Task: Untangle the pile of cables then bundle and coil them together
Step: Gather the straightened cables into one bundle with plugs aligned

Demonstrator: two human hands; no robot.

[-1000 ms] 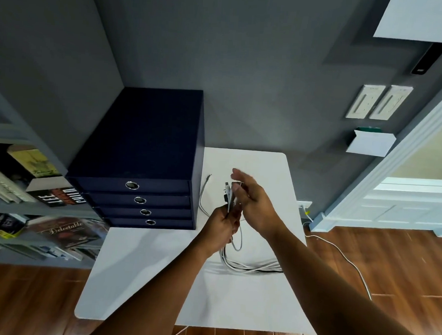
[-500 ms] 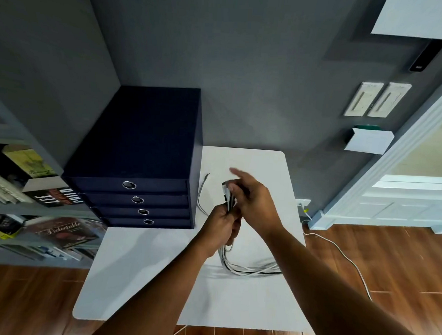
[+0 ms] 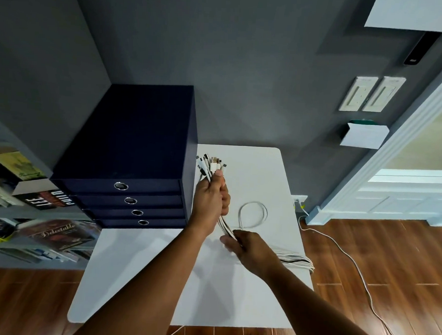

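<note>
A bundle of several white cables runs over the white table. My left hand grips the bundle near its top, and the plug ends fan out above my fist. Lower down, my right hand holds the same bundle, fingers curled round it. Behind my right hand the cables trail to the table's right edge. One cable forms a loose loop lying on the table between my hands.
A dark blue drawer unit stands on the table's left, close to my left hand. A bookshelf is at far left. A separate white cord runs from a wall outlet across the wooden floor.
My right hand has left the plug ends and slid down the bundle toward me. My left hand has risen, the plug ends now fan out above it, and a loop has appeared.
</note>
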